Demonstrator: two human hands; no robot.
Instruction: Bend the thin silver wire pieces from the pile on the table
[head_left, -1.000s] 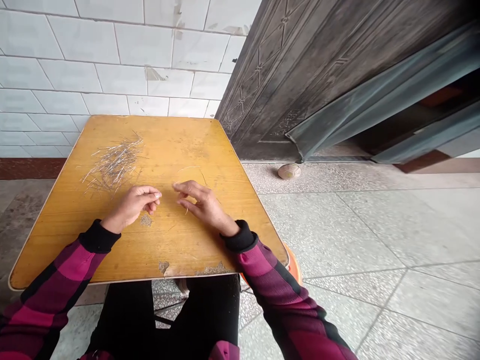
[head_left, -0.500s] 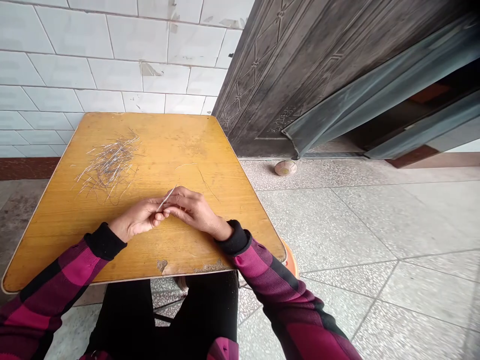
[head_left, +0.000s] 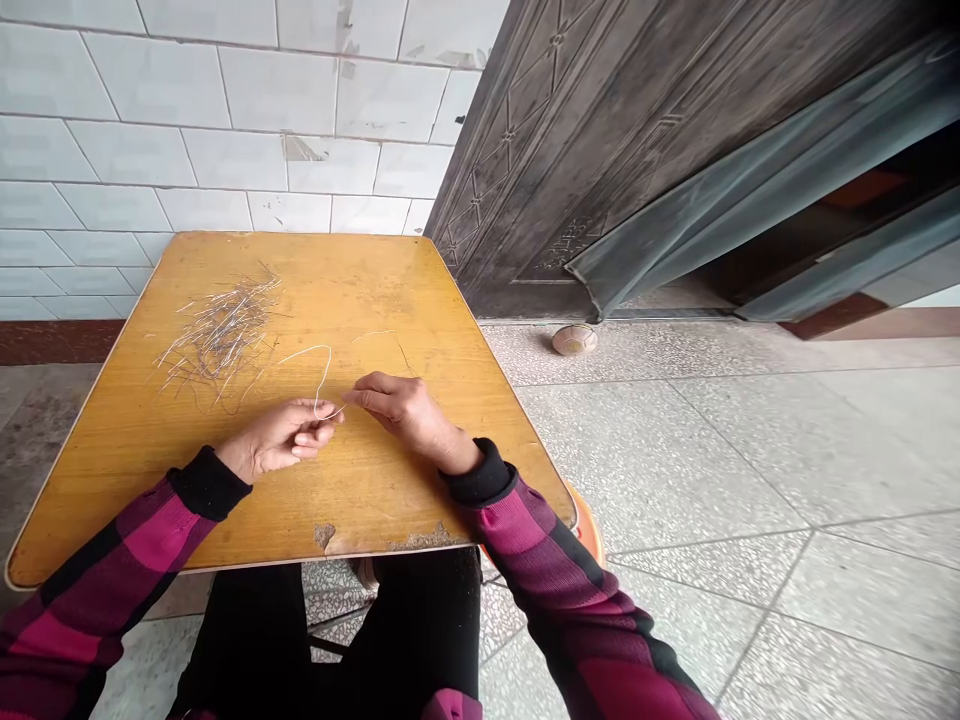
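Note:
My left hand (head_left: 281,437) rests on the yellow wooden tabletop (head_left: 360,280) and is shut on a thin bent wire (head_left: 323,375). This wire curves up from my fingers and arcs left over the table. My right hand (head_left: 409,416) lies just to the right, its fingertips near the wire's lower end; whether they grip it is hard to see. A loose heap of fine metal wires (head_left: 221,335) lies up and left of my hands. Further thin strands (head_left: 375,335) lie apart from the heap.
The table's worn front edge has chipped veneer (head_left: 427,540). A dark embossed metal door (head_left: 570,150) with a grey-green curtain (head_left: 750,190) stands beyond the table's right side. A small ball (head_left: 574,340) lies on the speckled floor. White tiles cover the wall behind.
My hands have drawn slightly apart. The short straight wire between them now shows as a long curved wire rising from my left hand.

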